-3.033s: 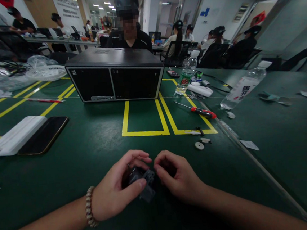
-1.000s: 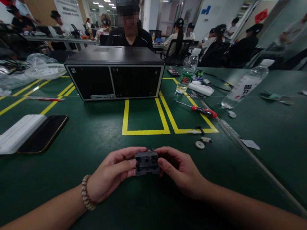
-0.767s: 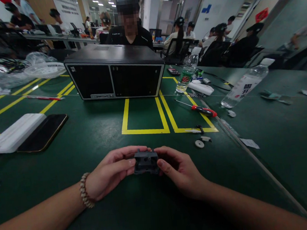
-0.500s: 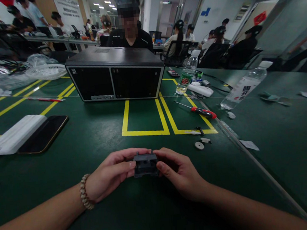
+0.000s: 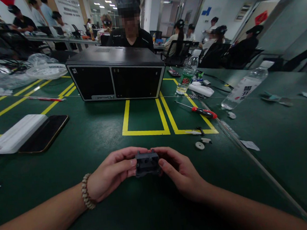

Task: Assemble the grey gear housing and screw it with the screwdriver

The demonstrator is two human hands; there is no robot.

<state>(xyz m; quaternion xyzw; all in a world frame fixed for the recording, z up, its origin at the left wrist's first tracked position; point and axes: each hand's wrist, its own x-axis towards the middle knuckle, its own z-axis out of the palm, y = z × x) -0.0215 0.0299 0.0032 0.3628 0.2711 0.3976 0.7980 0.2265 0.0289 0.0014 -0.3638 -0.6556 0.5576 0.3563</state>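
Note:
Between both hands is a small dark grey, box-like plastic part with an open hollow facing me. My left hand pinches its left end, thumb in front and fingers behind. My right hand has its thumb and index finger at the right end; the other fingers curl inward, partly hidden. A braided bracelet circles my left wrist. Beyond my right hand lie a small white wheel, a small pale piece and a small black part on the green table.
A black-fronted case stands at the back, a person behind it. At right are a screwdriver and two bottles, one upright, one slanted. A phone and a white box-like object lie left.
The grey part is tipped slightly and sits a little further right in the picture, showing more of its inside. Both hands keep nearly the same grip.

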